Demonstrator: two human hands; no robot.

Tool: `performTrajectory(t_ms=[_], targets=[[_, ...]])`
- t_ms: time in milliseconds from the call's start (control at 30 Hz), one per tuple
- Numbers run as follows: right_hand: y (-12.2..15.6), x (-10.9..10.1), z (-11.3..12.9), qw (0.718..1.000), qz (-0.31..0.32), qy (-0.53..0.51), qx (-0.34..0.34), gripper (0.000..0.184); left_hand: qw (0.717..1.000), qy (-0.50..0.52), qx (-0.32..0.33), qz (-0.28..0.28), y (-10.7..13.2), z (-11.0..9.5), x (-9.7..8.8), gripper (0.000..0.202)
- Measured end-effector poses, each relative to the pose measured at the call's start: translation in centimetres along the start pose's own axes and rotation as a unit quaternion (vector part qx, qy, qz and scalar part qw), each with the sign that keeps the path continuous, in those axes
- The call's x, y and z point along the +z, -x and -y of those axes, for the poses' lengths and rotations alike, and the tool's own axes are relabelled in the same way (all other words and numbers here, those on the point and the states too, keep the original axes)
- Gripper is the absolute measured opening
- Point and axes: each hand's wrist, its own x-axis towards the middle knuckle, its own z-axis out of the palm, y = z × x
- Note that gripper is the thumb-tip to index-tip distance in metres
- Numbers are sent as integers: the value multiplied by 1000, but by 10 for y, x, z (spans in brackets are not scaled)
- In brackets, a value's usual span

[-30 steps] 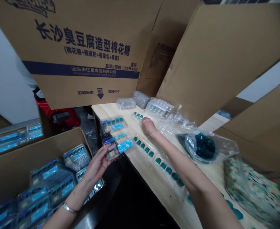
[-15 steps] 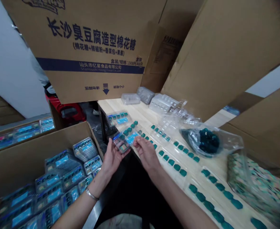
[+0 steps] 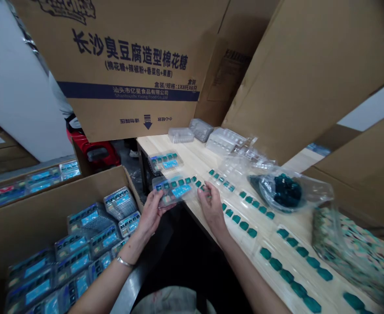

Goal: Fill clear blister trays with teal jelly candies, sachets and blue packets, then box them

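Two bare hands work a light, stiff clear plastic blister tray: the left hand curls its fingers beneath the rim, the right hand spreads its fingers at 3 o'clock.

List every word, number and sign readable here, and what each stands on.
Brown cardboard carton, large print: "长沙臭豆腐造型棉花糖"
Below it: "(棉花糖+辣椒粉+香菜包+果酱)"
Above the band: "盒装/规格:1X8托X6只"
Dark blue band: "汕头市亿星食品有限公司"
Under that: "Shantoushi Yixing Food Co.,Ltd"
Small print beside the carton's arrow: too blurred to read.
Blue labels on clear plastic trays: too small to read.

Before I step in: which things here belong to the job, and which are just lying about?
Job: left hand, right hand, labelled blister tray, teal pieces, packed trays.
Lying about: printed cardboard box, red object.
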Motion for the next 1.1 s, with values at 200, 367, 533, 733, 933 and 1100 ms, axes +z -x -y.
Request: performTrajectory(t_ms=[200, 367, 533, 733, 933, 1100], targets=[[-34, 10, -7, 961, 124, 201, -143, 28, 1000, -26, -13, -6, 0, -4, -8, 22], [-48, 22, -7, 953, 132, 226, -155, 26, 998, -54, -29, -2, -5, -9, -14, 41], [-61, 30, -5, 945, 140, 274, -111, 26, 997, -68, -31, 1, -9, -9, -18, 41], [-60, 29, 3, 929, 176, 308, -108, 26, 995, -89, 0, -51, -5, -7, -16, 30], [-88, 33, 31, 952, 212, 183, -126, 30, 979, -187, 76, -26, -22, -40, -11, 34], [-148, 64, 43, 956, 181, 198, -116, 29, 839, -460, 281, -70, -98, -77, -3, 43]])
